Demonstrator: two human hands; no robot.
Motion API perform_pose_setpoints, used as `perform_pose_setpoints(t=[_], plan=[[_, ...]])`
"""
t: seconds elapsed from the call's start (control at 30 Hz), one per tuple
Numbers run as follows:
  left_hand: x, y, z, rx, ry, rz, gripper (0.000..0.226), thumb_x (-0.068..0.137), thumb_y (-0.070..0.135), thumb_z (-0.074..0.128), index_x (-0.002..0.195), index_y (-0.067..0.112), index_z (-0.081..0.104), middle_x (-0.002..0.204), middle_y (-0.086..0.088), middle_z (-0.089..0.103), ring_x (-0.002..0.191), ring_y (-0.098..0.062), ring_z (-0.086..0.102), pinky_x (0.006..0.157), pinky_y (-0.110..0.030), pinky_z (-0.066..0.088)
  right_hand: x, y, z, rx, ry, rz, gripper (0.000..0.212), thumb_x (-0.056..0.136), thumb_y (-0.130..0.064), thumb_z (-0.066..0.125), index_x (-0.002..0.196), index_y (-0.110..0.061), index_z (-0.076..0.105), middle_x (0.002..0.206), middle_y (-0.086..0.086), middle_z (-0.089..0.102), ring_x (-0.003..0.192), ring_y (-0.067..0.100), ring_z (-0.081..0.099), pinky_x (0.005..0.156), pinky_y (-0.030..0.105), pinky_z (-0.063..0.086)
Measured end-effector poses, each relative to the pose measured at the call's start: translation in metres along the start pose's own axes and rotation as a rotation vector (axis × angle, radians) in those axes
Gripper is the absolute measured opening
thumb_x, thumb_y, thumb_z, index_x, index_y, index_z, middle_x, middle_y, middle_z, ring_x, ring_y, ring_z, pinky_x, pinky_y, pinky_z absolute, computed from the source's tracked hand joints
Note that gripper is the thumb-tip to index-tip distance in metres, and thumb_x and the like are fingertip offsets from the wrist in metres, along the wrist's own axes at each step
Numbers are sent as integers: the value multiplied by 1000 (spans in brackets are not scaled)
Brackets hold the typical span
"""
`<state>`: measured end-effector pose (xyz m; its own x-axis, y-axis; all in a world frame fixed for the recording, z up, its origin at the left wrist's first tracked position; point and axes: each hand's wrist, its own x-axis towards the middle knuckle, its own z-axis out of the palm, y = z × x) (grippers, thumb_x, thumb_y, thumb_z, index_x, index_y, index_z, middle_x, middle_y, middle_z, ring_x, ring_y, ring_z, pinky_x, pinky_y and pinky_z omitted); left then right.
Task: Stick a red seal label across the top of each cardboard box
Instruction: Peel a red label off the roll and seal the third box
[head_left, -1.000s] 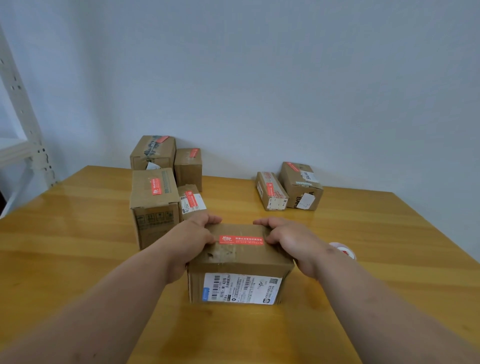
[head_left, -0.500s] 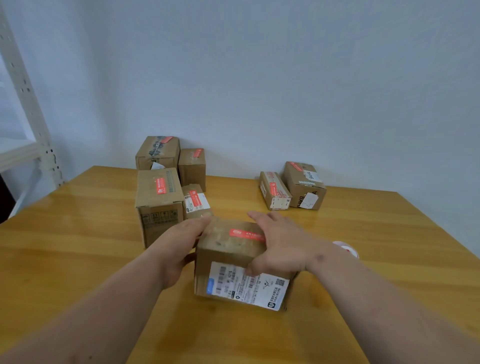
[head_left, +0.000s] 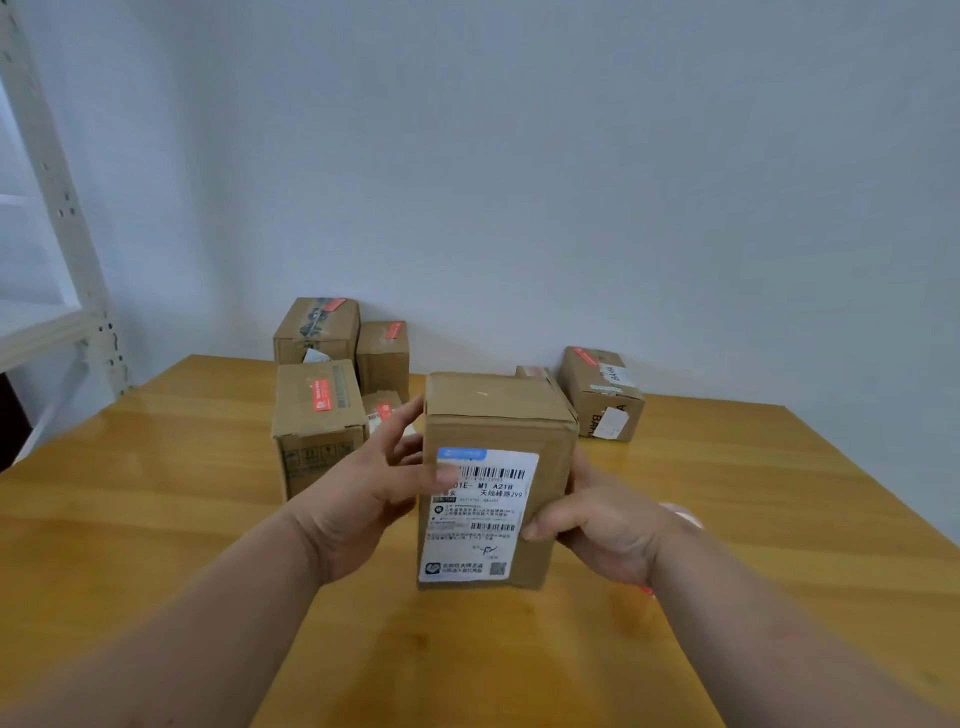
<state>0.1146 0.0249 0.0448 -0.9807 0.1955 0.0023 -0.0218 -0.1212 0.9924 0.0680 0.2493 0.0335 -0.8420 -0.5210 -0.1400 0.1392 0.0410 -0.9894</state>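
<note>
Cardboard box (head_left: 496, 470) held upright between both hands above the bench (head_left: 156, 519), long axis vertical, shipping label (head_left: 478, 514) facing the camera. Left hand (head_left: 363, 493): fingers spread and mostly straight along the left face, thumb laid across the label's upper left corner; counted as an open grip pressing the side. Right hand (head_left: 597, 525): fingers wrapped behind the right face, thumb curled onto the front edge; closed grip on the box. Uppermost face bare: no red seal label visible on it. Judged step: turning the box over in hand, either to inspect it or to carry it to the sealed group at the back. Sealed boxes (head_left: 319, 410) well apart from the held box, behind and to the left; a further box (head_left: 602, 392) behind and to the right. Left hand nearer to the rear-left group.

Legible print on the shipping label: barcode, "M1 A218", "299", Chinese characters, QR code at lower right. Rear-right box: "BA" on its side, remainder hidden. Red strips on the rear boxes: text too small to read.
</note>
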Motion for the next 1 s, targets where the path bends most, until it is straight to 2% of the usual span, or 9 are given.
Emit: perform_pose_setpoints(t=[0.13,0.2,0.3,0.4,0.53,0.63,0.7,0.87,1.0], plan=[[-1,11,4,203,105,-11,101,60,21,91,142,48,38,122,3,60,95,-15,70,81,-30,54,-4,-7,-14,0,97,-24,103,49,8,59,138,-38,38,130,4,58,104,23,63,81,36,49],[2,15,6,525,153,-8,106,58,43,89,144,54,26,125,10,49,107,-17,62,87,-36,54,-7,-18,-20,1,178,-63,93,49,0,53,133,-39,42,138,0,50,118,20,54,90,38,46],[10,15,12,1202,149,-29,115,56,74,71,150,50,9,134,8,36,126,-20,33,110,-49,32,-13,-31,-19,-142,144,-94,92,51,-7,52,137,-39,41,146,-6,42,135,17,38,96,35,41],[14,12,27,1466,113,-61,116,60,83,61,152,43,2,143,6,31,135,-21,24,116,-46,19,-15,-35,-2,-477,-17,-49,106,56,-18,69,149,-41,23,152,-12,30,139,13,29,106,36,33],[13,4,41,1539,40,-58,122,62,82,61,155,30,1,157,6,21,145,-23,15,117,-47,16,-9,-24,9,-735,-42,59,120,69,-8,82,153,-44,5,144,-9,35,124,13,41,98,27,40],[11,4,24,1535,-15,-132,128,60,78,67,154,32,-6,162,8,7,149,-22,3,119,-47,4,-9,-15,2,-778,-23,110,120,67,-7,82,153,-42,6,149,-6,32,133,16,37,108,35,40],[10,8,4,1517,-32,-215,129,59,77,70,154,35,-7,163,8,4,149,-23,1,119,-47,1,-10,-13,-3,-749,-6,139,117,68,-5,81,153,-40,8,149,-6,32,132,16,38,107,34,40],[7,5,-13,1364,-50,-239,126,61,61,81,156,28,4,159,9,10,144,-20,14,120,-42,18,-4,-14,-4,-810,-2,152,105,72,-3,76,154,-29,16,148,-7,30,127,12,36,98,25,36],[8,-5,-13,1246,9,-188,129,57,60,84,155,23,9,153,8,14,139,-18,25,117,-40,29,0,-17,-4,-894,5,154,105,72,-12,76,155,-27,14,154,-7,23,135,15,31,106,28,34]])
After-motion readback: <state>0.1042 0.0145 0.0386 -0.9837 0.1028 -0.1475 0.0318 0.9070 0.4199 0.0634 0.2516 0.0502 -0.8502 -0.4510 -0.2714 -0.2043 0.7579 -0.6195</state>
